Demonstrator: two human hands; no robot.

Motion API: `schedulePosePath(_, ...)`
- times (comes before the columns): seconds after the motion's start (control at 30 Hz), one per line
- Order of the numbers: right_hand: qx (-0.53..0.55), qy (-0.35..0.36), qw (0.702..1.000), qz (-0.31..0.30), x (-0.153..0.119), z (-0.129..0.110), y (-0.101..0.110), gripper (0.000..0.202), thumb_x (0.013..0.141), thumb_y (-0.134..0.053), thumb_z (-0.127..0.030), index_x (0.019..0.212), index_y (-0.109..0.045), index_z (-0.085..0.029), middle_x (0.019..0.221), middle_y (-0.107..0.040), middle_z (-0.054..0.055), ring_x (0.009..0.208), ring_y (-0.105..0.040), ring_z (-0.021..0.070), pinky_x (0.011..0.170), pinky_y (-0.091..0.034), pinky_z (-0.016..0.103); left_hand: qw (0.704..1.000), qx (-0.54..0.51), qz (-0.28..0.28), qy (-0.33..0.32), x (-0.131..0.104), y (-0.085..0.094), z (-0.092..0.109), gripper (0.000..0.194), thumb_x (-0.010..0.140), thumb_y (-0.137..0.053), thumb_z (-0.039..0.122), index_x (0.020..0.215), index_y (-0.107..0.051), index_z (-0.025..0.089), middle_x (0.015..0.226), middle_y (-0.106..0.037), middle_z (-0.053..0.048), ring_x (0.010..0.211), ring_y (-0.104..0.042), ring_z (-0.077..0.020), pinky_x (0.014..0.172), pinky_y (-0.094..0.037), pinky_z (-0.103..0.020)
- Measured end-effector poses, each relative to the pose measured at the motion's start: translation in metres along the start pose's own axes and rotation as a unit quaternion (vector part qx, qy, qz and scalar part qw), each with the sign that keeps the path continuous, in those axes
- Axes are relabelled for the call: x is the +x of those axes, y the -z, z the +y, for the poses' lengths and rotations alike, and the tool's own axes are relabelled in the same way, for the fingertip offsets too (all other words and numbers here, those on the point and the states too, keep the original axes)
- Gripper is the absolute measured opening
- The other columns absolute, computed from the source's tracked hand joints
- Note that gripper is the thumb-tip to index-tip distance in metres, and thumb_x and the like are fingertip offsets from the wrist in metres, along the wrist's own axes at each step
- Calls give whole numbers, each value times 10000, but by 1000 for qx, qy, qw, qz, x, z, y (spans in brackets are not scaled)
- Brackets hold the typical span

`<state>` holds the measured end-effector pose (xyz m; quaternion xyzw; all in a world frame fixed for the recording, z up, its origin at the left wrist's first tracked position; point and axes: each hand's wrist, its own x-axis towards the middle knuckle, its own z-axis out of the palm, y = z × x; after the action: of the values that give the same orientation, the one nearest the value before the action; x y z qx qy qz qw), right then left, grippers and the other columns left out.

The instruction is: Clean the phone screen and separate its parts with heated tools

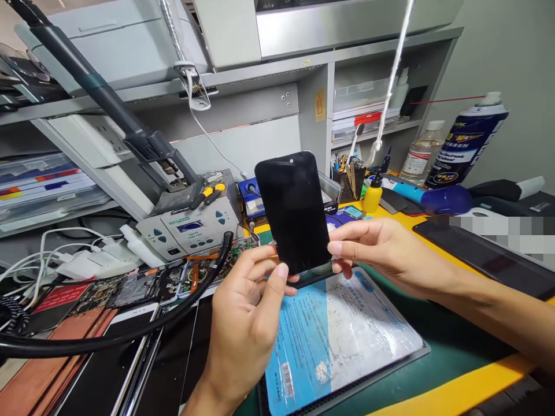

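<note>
Between my two hands a black smartphone screen stands nearly upright, its dark glass facing me and a small camera dot at the top. My left hand grips its lower left corner, thumb on the front. On the lower right edge, my right hand pinches it between thumb and fingers. The back of this piece is hidden, so I cannot tell whether a phone body is attached. Beneath my hands lies a blue and white printed sheet on a dark tray, over a green mat.
A grey soldering station with a thick black hose stands left. Phones and circuit boards lie in front of it. At right are a yellow bottle, a clear bottle, a spray can and a large dark phone-like slab.
</note>
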<state>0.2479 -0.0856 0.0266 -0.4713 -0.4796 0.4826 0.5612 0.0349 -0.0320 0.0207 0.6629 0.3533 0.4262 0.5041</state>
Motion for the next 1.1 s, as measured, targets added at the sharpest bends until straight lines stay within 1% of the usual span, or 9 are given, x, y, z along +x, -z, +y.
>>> schedulePosePath(0.1, 8, -3, 1000, -4, -2, 1, -1, 186, 807, -829, -340, 867, -769, -175, 670, -717, 3, 631, -639, 131, 602, -504, 255, 999, 31, 11, -30, -3, -7, -4, 356, 871, -718, 352, 1167, -547, 252, 998, -727, 19, 837, -709, -123, 753, -560, -225)
schedulePosePath(0.17, 8, -8, 1000, -9, -3, 2, -3, 184, 817, -822, -337, 870, -767, -169, 675, -723, 12, 623, -626, 129, 617, -499, 264, 998, 39, 21, -47, -4, -12, -7, 362, 866, -727, 323, 1158, -521, 262, 1024, -731, 26, 896, -700, -120, 784, -547, -224)
schedulePosePath(0.27, -3, -13, 1000, -14, -4, 3, -5, 177, 827, -815, -335, 862, -765, -168, 664, -727, 15, 609, -606, 124, 621, -486, 264, 998, 36, 27, -40, -4, -14, -10, 303, 882, -711, 342, 1097, -514, 259, 909, -715, 56, 820, -688, -107, 739, -538, -223)
schedulePosePath(0.4, -8, -17, 1000, -21, -3, 5, -4, 161, 845, -800, -333, 868, -766, -177, 655, -724, 4, 606, -609, 119, 620, -488, 253, 998, 38, 41, -15, -3, -11, -7, 271, 911, -664, 412, 1075, -536, 238, 770, -690, 67, 689, -671, -97, 665, -512, -211)
schedulePosePath(0.53, -1, -17, 1000, -26, -2, 7, 0, 123, 864, -784, -312, 899, -774, -195, 680, -725, -8, 625, -619, 112, 616, -485, 236, 997, 47, 56, -9, -4, -10, -1, 238, 926, -637, 424, 1045, -565, 231, 739, -715, 67, 668, -679, -97, 659, -500, -211)
schedulePosePath(0.67, 11, -15, 1000, -25, -2, 7, 0, 109, 869, -779, -304, 908, -772, -202, 690, -717, -13, 641, -617, 114, 621, -482, 237, 997, 41, 70, 9, -7, -13, 5, 183, 955, -591, 391, 1049, -561, 237, 677, -689, 85, 672, -667, -108, 694, -488, -240)
schedulePosePath(0.8, 16, -20, 999, -20, -2, 5, -2, 141, 852, -791, -319, 910, -773, -191, 687, -705, -2, 635, -607, 129, 610, -478, 256, 997, 44, 58, 19, -8, -14, 6, 191, 965, -563, 406, 1061, -554, 241, 655, -673, 82, 672, -649, -111, 701, -470, -243)
schedulePosePath(0.93, -15, -18, 1000, -13, -2, 4, -2, 198, 863, -773, -365, 919, -773, -175, 686, -698, 15, 617, -591, 138, 598, -476, 272, 997, 52, 58, 19, -9, -14, 5, 211, 961, -559, 416, 1077, -544, 240, 658, -675, 65, 672, -651, -125, 680, -462, -246)
schedulePosePath(1.1, -34, -1, 999, 7, -1, 3, -5, 228, 856, -768, -409, 880, -769, -182, 705, -691, 5, 622, -590, 136, 588, -484, 269, 996, 75, 52, 14, -11, -14, 5, 187, 968, -551, 406, 1075, -531, 253, 660, -670, 78, 660, -633, -111, 671, -446, -228)
